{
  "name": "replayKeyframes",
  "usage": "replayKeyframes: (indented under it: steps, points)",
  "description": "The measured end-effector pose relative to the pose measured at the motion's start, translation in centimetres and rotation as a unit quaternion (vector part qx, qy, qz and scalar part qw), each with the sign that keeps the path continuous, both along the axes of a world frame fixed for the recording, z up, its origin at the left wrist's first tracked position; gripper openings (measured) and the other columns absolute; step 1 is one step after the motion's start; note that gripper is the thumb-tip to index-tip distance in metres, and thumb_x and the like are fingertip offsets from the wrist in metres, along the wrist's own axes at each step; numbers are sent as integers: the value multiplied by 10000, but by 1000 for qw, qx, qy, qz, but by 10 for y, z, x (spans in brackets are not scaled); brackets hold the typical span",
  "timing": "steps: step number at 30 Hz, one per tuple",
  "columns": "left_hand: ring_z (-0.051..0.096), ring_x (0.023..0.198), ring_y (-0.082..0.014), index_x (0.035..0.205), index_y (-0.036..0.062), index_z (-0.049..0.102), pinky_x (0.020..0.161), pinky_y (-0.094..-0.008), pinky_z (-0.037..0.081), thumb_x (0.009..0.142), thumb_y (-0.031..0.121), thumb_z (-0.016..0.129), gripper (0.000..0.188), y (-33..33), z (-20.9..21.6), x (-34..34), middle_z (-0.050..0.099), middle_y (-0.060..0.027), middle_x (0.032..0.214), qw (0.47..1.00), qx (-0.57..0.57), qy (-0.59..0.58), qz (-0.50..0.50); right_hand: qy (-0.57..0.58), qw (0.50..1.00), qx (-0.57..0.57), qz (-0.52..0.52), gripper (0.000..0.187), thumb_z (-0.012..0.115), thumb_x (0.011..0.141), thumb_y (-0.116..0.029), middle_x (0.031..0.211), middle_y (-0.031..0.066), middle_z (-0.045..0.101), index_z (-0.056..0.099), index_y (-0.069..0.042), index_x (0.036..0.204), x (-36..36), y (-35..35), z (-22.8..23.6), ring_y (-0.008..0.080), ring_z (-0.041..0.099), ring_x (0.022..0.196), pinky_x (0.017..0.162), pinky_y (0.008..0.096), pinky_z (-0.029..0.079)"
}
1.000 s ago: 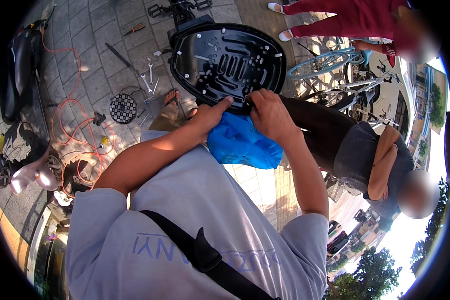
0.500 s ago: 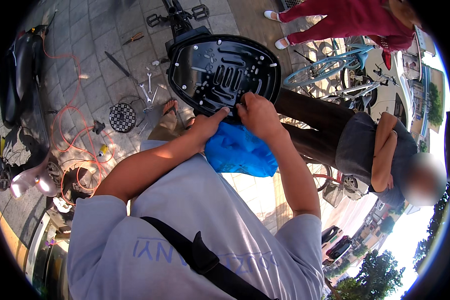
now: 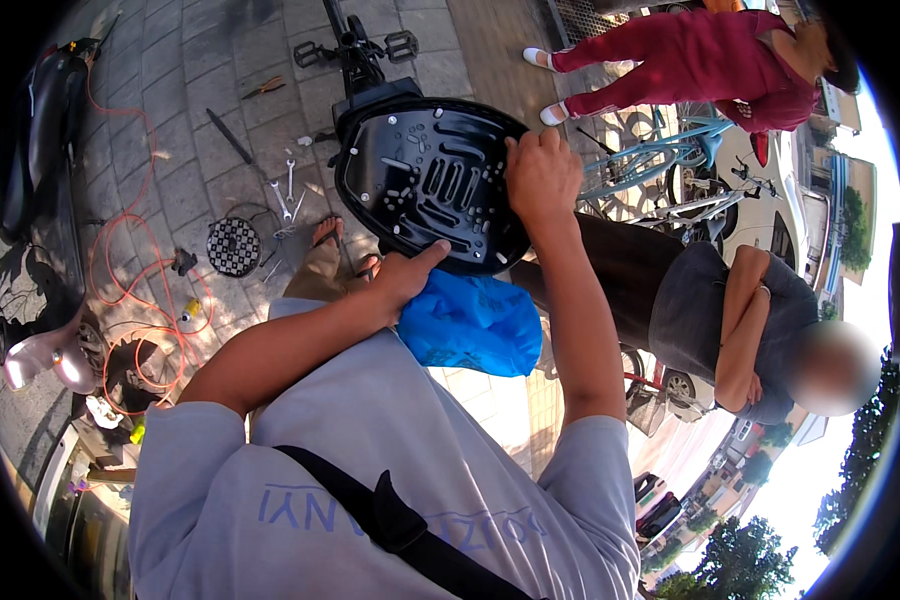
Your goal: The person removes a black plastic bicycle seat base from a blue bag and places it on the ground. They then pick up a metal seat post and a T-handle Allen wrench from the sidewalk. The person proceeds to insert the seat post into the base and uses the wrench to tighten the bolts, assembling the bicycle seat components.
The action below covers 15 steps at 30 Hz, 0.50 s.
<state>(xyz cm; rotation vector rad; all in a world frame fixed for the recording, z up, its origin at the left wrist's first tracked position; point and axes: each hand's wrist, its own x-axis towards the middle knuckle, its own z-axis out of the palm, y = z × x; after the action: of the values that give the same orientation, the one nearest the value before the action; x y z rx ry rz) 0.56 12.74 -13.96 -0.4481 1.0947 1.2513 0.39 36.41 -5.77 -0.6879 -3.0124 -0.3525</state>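
Observation:
A black tray-like plastic shell, with slots and white round studs inside, sits in front of me at the end of a black frame with pedals. At its near left rim, my left hand is closed on the edge, thumb on top and fingers hidden below. My right hand grips the right rim with its fingers bent over the edge. Below the near rim hangs a crumpled blue plastic bag, next to my left hand.
Wrenches, pliers and a long dark bar lie on the paving. A checkered round thing and an orange hose are left. Two people, one in red trousers, stand right by a blue bicycle.
My right hand has moved from the near rim to the right rim of the shell. My left hand remains at the near rim. The view has shifted slightly.

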Motion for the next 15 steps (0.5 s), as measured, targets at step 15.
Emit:
replayKeyframes:
  steps: [15]
  points:
    - [705,1053,-262,1340,-40,632,939,-401,573,949,322,767,549,1,3,4,706,-167,1259,999,14,22,34,11,996,-86,29,177,670,925,-209,1018,170,621,670,-48,997,0,14,7,381,647,951,854,480,508]
